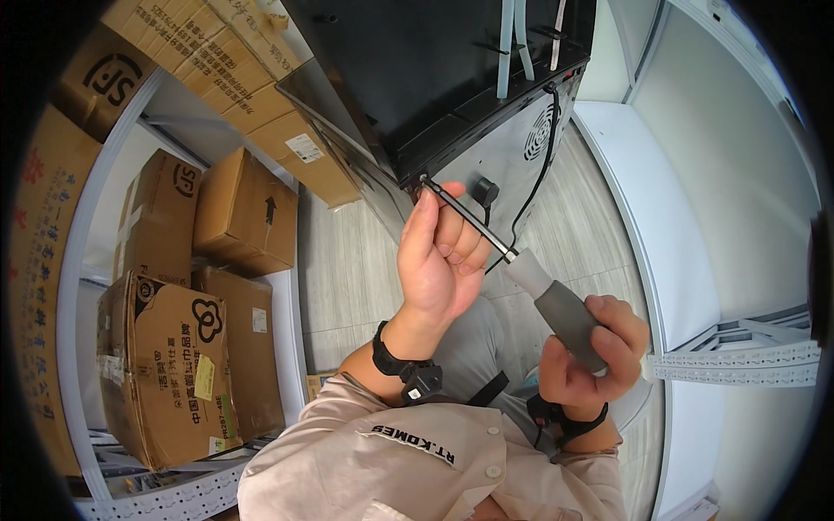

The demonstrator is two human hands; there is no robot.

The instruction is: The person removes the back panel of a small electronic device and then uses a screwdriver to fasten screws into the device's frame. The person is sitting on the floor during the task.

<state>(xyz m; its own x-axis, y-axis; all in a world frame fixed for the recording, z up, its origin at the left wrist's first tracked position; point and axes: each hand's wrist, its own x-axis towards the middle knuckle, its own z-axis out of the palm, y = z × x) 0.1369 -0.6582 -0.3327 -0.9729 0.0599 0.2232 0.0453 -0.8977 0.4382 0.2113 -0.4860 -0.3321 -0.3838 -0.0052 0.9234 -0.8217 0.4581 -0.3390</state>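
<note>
A long screwdriver [566, 314] with a grey handle slants from lower right to upper left. My right hand [622, 340] is closed around its handle. Near the other end of the shaft, my left hand [440, 285] has its thumb and curled fingers about the metal, close to the tip. That tip meets the lower corner of a black appliance [408, 95] with a grey metal panel [469, 165]. Whether a screw sits at the tip is too small to tell.
Pale tubes [506, 52] run down the appliance's black face. A black cable [550, 148] hangs beside a round vent [540, 135], near a black plug [485, 190]. Cardboard boxes [165, 373] fill the left shelf; a white shelf [643, 174] stands at right.
</note>
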